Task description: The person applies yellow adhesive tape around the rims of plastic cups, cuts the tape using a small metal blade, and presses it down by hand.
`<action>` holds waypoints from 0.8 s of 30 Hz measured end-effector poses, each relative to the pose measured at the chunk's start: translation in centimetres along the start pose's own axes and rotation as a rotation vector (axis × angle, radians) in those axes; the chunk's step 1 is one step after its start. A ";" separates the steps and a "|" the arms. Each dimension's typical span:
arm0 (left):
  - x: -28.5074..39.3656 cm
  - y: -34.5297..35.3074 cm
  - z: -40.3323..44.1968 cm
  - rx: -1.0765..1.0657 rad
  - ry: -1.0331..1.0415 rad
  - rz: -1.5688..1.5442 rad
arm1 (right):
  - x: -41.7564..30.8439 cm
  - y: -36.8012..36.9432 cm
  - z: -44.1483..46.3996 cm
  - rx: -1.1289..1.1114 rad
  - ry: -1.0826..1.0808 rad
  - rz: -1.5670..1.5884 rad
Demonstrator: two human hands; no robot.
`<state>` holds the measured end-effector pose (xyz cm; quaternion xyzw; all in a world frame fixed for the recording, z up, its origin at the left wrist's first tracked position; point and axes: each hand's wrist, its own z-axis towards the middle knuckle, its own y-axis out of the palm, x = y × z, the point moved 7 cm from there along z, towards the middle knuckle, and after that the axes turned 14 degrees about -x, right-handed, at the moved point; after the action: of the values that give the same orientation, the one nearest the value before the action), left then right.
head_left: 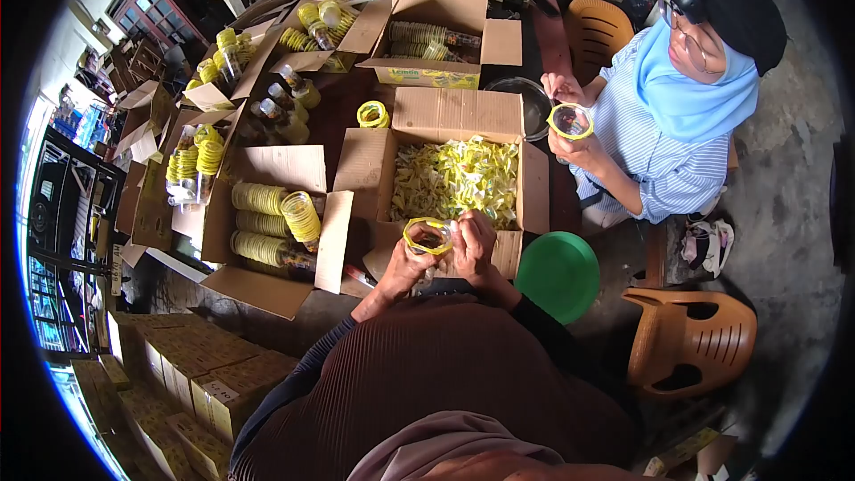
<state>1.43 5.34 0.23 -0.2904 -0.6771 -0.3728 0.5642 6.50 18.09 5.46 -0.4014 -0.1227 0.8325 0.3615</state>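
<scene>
A clear cup with a yellow rim (427, 237) and dark contents is held by my left hand (403, 273), whose fingers wrap round its side. My right hand (474, 245) is at the cup's right edge, its fingers pinched together; whatever they hold is too small to make out. Just beyond both hands stands an open cardboard box (456, 112) filled with small yellow-and-white packets (456, 180). A yellow-rimmed cup (372, 114) stands beyond that box's left side. To the left, another open box (280, 163) holds rows of stacked yellow-rimmed cups (260, 198).
A co-worker (668, 116) at the right holds a similar cup (571, 121). A green round tray (558, 277) lies right of my hands, near an orange chair (690, 343). More boxes of cups (434, 36) stand at the back and left. Closed cartons (200, 356) sit lower left.
</scene>
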 end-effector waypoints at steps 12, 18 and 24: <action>-5.4 -5.6 -2.5 0.316 -0.024 -0.239 | -0.5 -9.1 0.9 0.728 0.076 0.179; 1.4 -6.1 -3.5 0.315 0.046 0.280 | -2.4 -7.3 4.2 0.183 -0.057 -0.030; 1.3 -6.3 -3.3 0.247 0.138 0.419 | 9.3 2.2 -0.6 -0.238 0.347 -0.086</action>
<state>-2.13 -0.88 0.72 -0.3271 -0.6025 -0.1809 0.7051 1.96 22.93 -1.39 -0.5730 -0.1733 0.7143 0.3626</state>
